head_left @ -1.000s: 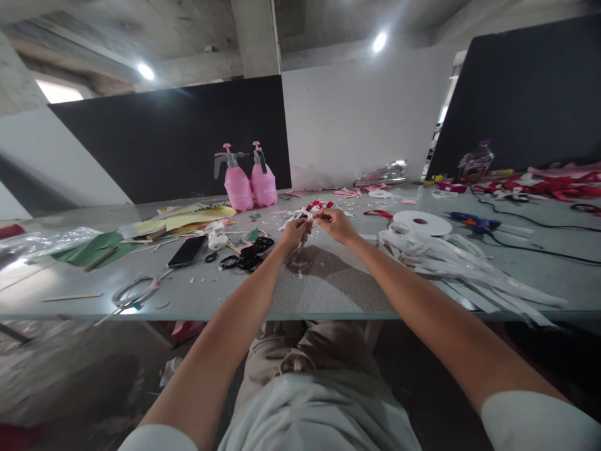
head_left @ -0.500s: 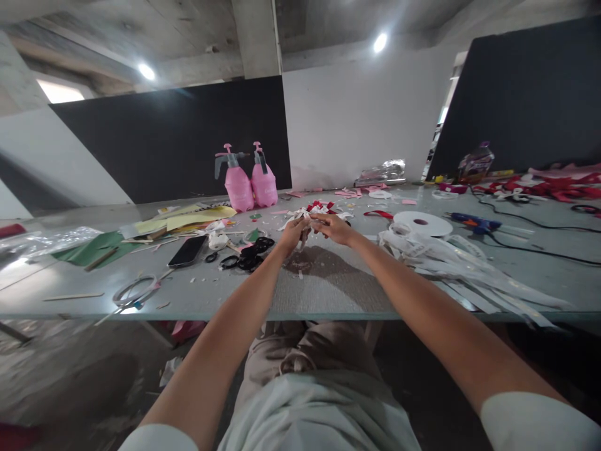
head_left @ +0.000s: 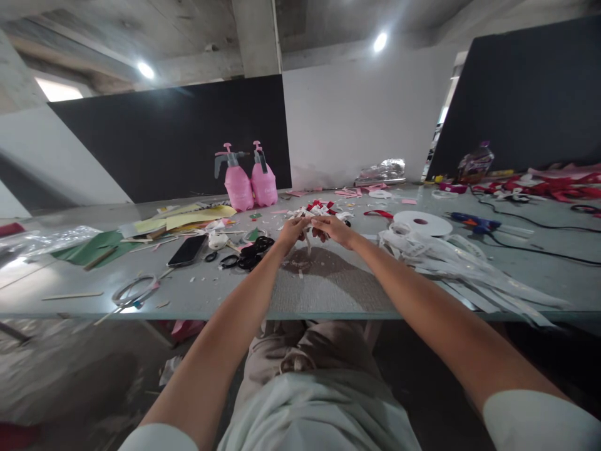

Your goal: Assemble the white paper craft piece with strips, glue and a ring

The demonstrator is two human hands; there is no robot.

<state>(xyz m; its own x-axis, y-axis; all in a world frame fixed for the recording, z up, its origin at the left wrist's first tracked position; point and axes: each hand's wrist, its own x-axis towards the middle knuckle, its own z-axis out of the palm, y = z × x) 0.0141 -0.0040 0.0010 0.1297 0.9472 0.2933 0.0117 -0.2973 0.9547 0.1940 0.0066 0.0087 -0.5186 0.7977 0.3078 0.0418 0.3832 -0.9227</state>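
My left hand (head_left: 293,231) and my right hand (head_left: 335,230) meet above the middle of the table, fingertips pressed together. Between them they hold a narrow white ribbon (head_left: 308,243), whose end hangs below the fingers. Most of the ribbon is hidden by my fingers. Just beyond my hands lies a cluster of red and white ribbon pieces (head_left: 321,207); I cannot tell whether the held ribbon joins it. Black-handled scissors (head_left: 253,249) rest left of my left hand. To the right are a white ribbon roll (head_left: 421,223) and loose white ribbons (head_left: 436,269).
Two pink spray bottles (head_left: 239,188) stand at the back. A phone (head_left: 188,250), green sheet (head_left: 96,250) and coiled clear tubing (head_left: 135,291) lie on the left. A blue glue gun (head_left: 475,222) with a black cord and red ribbons (head_left: 549,186) are on the right.
My fingers have drawn closer together and shifted slightly on the ribbon, and its end now hangs straighter between my hands. The things on the table have not moved.
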